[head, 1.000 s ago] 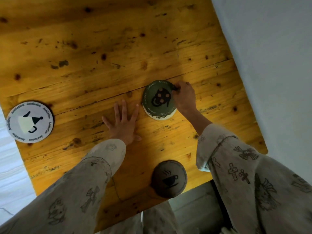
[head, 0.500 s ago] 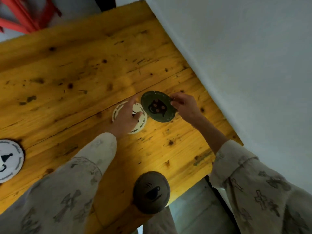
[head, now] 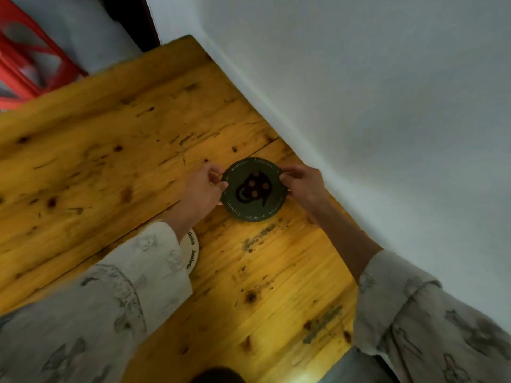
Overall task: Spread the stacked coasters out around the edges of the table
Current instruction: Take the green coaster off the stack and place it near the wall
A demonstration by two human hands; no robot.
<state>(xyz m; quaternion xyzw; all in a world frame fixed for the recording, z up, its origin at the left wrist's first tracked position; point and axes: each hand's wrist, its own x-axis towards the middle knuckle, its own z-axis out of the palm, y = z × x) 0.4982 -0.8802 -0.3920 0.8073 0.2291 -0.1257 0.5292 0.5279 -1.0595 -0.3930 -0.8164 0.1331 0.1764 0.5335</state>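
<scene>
A dark green round coaster (head: pixel 253 189) with a black figure and pale rim lettering is held between both hands near the right edge of the wooden table (head: pixel 110 150). My left hand (head: pixel 203 187) pinches its left rim and my right hand (head: pixel 302 185) pinches its right rim. I cannot tell whether it touches the wood. A white coaster (head: pixel 191 251) with black lettering lies on the table, mostly hidden under my left sleeve. A dark coaster (head: pixel 221 376) shows only its top at the bottom edge of the view.
A pale wall (head: pixel 387 106) runs along the table's right edge. Something red (head: pixel 25 59) stands beyond the table's far left corner. Both patterned sleeves cover the near part of the tabletop.
The green coaster has moved right and away, off the white stack. My left hand left the white coaster and took the green one's left rim. The view swung right.
</scene>
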